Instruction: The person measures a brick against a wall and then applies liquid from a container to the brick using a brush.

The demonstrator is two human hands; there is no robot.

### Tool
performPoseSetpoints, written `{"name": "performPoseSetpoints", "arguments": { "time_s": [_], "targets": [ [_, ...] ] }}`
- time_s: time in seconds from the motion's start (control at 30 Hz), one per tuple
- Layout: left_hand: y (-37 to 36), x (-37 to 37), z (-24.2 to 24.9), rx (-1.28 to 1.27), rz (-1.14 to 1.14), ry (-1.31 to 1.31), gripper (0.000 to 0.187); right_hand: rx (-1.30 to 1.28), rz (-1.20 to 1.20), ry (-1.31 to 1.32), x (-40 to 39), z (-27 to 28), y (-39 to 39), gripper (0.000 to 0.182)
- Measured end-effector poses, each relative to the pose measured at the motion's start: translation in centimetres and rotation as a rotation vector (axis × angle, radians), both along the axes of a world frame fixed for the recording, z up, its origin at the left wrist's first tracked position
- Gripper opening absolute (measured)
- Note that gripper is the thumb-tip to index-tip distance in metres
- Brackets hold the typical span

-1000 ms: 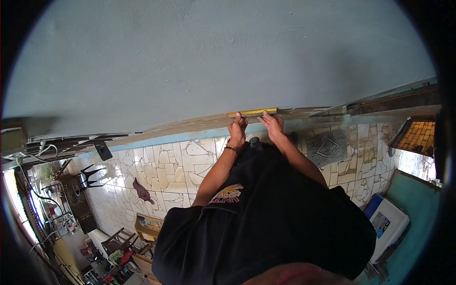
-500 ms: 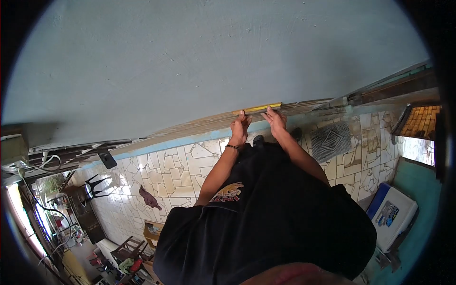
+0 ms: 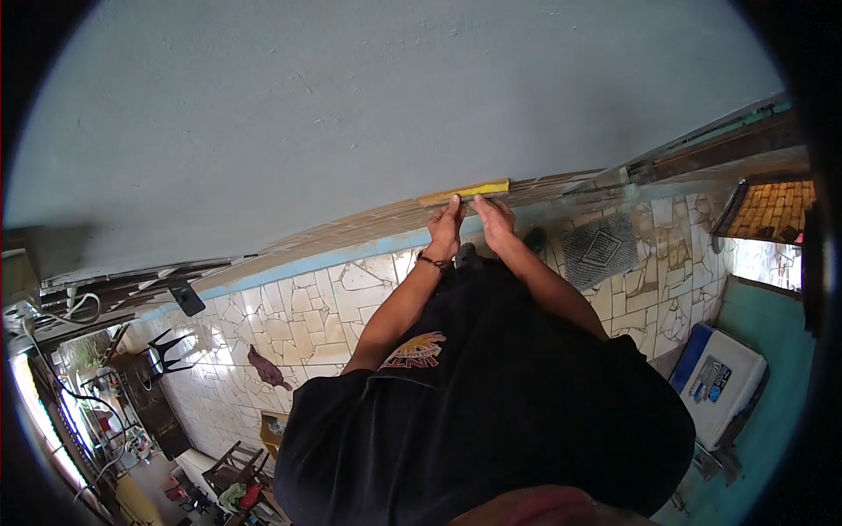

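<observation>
A long, narrow yellow-and-tan strip lies flat against the lower edge of the grey wall; its exact kind cannot be made out. My left hand, with a dark bracelet at the wrist, grips the strip's lower edge near its middle, thumb up against it. Beside it, my right hand grips the same edge slightly to the right, thumb likewise raised. The fingers of both hands are partly hidden below the strip. Brownish bands run along the wall under the grey surface.
Light stone-pattern tiles cover the floor. A grey patterned mat lies to the right, a dark red cloth to the left. A white-and-blue cooler stands at the lower right. Furniture, including a wooden chair, fills the lower left.
The strip and both hands have shifted slightly left and up in the view. My hands are closer together, and the right fingers are less spread. The whole view has shifted a little.
</observation>
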State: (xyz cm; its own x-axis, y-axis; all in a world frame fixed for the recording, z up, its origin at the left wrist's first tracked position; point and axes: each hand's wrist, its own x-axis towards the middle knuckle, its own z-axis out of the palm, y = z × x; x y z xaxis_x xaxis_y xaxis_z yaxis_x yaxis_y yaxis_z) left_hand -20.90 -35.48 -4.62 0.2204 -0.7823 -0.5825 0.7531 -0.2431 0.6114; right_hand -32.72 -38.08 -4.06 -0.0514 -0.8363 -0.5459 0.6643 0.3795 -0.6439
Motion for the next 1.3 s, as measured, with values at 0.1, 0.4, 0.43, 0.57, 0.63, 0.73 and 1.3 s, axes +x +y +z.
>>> {"name": "performPoseSetpoints", "arguments": {
  "time_s": [0.1,0.4,0.43,0.57,0.63,0.73,1.3],
  "targets": [
    [-0.2,0.1,-0.2,0.027,0.024,0.004,0.025,0.037,0.023,-0.006,0.1,0.5,-0.2,0.017],
    [-0.9,0.0,-0.4,0.045,0.03,0.03,0.032,0.04,0.174,0.076,-0.6,1.5,-1.1,0.018],
    [-0.9,-0.1,0.2,0.05,0.033,0.029,0.032,0.03,0.187,0.081,-0.7,1.3,-1.2,0.018],
    [-0.9,0.0,-0.2,0.057,0.022,0.019,0.033,0.033,0.243,0.115,-1.2,1.4,-1.6,0.019],
    [-0.6,0.3,-1.2,-0.009,-0.004,0.012,0.032,0.014,0.267,0.122,-1.4,1.0,-1.8,0.02],
    [-0.2,0.4,-2.1,-0.087,-0.026,-0.002,0.032,-0.025,0.29,0.13,-1.6,0.3,-1.7,0.021],
    [0.2,1.6,2.1,0.157,-0.121,-0.26,0.052,0.051,0.168,0.114,-1.0,0.9,-1.2,0.029]
  ]
}}
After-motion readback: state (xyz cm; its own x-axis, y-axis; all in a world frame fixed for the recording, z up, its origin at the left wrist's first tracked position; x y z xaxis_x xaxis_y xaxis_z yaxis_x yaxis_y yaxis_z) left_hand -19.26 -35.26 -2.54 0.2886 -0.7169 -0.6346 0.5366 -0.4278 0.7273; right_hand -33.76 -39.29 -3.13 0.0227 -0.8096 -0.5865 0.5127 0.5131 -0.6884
